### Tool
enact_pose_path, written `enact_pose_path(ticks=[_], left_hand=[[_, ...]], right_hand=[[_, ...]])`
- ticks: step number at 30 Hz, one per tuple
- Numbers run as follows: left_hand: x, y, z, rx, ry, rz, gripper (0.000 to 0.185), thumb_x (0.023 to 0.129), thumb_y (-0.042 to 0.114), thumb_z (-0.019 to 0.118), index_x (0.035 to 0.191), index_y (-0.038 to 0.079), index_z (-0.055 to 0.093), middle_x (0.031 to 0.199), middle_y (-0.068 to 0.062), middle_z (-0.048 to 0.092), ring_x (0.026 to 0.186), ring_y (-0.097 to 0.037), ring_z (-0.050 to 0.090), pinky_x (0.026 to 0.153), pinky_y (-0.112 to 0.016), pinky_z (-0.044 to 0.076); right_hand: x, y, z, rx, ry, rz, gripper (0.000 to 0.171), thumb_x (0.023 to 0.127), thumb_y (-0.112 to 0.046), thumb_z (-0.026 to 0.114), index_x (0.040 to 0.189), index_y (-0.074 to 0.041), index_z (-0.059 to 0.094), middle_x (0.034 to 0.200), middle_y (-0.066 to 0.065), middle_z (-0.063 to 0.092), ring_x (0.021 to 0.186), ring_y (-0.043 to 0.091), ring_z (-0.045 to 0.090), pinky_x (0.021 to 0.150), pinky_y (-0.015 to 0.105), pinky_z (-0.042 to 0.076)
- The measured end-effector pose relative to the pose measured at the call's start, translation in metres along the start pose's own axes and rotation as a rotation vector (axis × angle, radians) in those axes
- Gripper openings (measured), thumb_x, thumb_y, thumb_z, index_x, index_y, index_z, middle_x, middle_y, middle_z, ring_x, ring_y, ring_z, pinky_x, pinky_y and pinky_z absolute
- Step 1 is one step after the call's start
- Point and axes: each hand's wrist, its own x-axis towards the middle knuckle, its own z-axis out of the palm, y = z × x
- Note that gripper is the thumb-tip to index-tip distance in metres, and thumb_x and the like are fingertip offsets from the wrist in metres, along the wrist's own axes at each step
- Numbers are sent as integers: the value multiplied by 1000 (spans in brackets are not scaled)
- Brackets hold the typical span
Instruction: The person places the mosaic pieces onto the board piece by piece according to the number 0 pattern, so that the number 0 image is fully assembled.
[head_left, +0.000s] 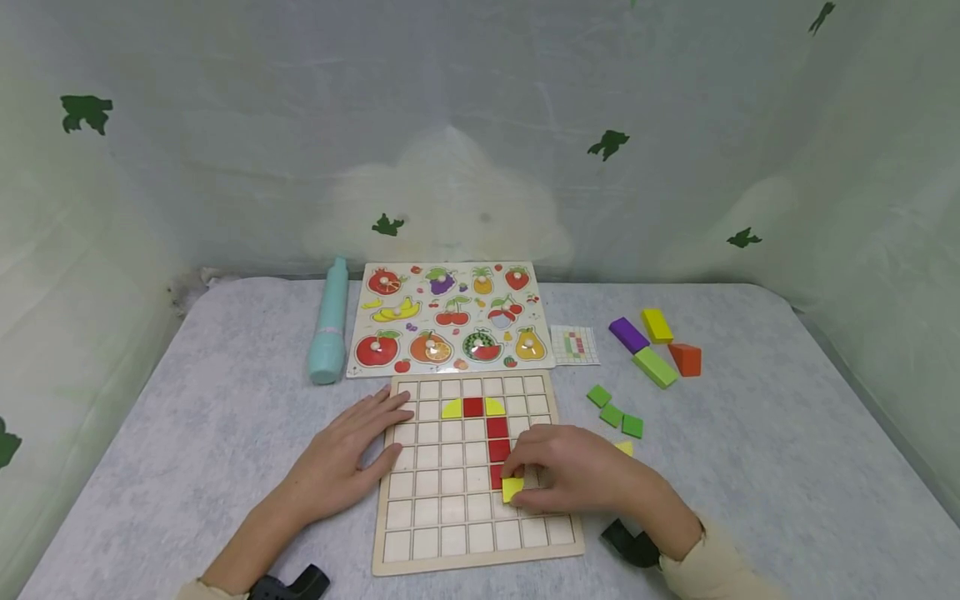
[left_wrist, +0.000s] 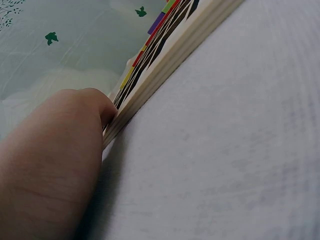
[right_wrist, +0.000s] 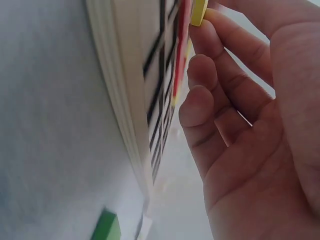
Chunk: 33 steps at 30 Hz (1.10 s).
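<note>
Yellow tile [head_left: 512, 490] pinched, right hand [head_left: 566, 468]; palm [right_wrist: 250, 172] shows only in right-wrist view.

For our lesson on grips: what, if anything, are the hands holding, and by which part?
The right hand pinches a yellow piece by its edges, between thumb and fingers; the left hand rests at the left edge of the grid board.

The left forearm [head_left: 255, 542] angles up and inward to the left hand [head_left: 341, 457], which lies back upward, its 4 fingers [head_left: 384, 406] extended and thumb [head_left: 379, 466] spread apart. The right forearm [head_left: 667, 512] slants inward; the right hand [head_left: 567, 468] pinches between thumb and fingertips (the remaining fingers bend loosely toward the palm [right_wrist: 250, 175]).
</note>
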Motion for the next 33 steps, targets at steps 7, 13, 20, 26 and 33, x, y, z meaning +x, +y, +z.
enact_pose_path(ticks=[7, 13, 20, 26, 33], left_hand=[[0, 0, 0, 3, 0, 0, 48, 96, 28, 70, 143, 21, 61, 159, 7, 47, 153, -22, 36, 128, -33, 24], [0, 1, -1, 4, -2, -2, 48, 96, 28, 70, 143, 21, 61, 159, 7, 48, 153, -22, 36, 127, -38, 28], [0, 1, -1, -1, 9, 15, 47, 96, 27, 70, 142, 19, 62, 158, 5, 49, 153, -24, 37, 129, -27, 21], [0, 1, -1, 1, 10, 12, 47, 96, 27, 70, 142, 20, 62, 158, 5, 49, 153, -24, 37, 129, -28, 21], [1, 1, -1, 2, 7, 10, 48, 96, 27, 71, 142, 19, 61, 158, 5, 49, 153, -25, 37, 129, -27, 21]], right_hand=[[2, -7, 6, -44, -18, -41, 21, 91, -36, 79, 110, -28, 76, 105, -19, 68, 90, 0, 56, 84, 17, 53], [3, -11, 7, -49, -39, -48, 24, 93, -38, 78, 114, -28, 76, 109, -20, 68, 97, -1, 58, 91, 19, 54], [3, -13, 8, -45, -50, -55, 23, 94, -38, 76, 116, -29, 76, 112, -20, 68, 101, -1, 60, 95, 21, 54], [3, -13, 8, -50, -62, -63, 22, 95, -37, 75, 116, -30, 76, 112, -19, 68, 103, -1, 60, 96, 21, 54], [0, -10, -1, -39, -72, -18, 25, 94, -36, 77, 118, -31, 76, 113, -20, 68, 100, 0, 59, 93, 21, 55]])
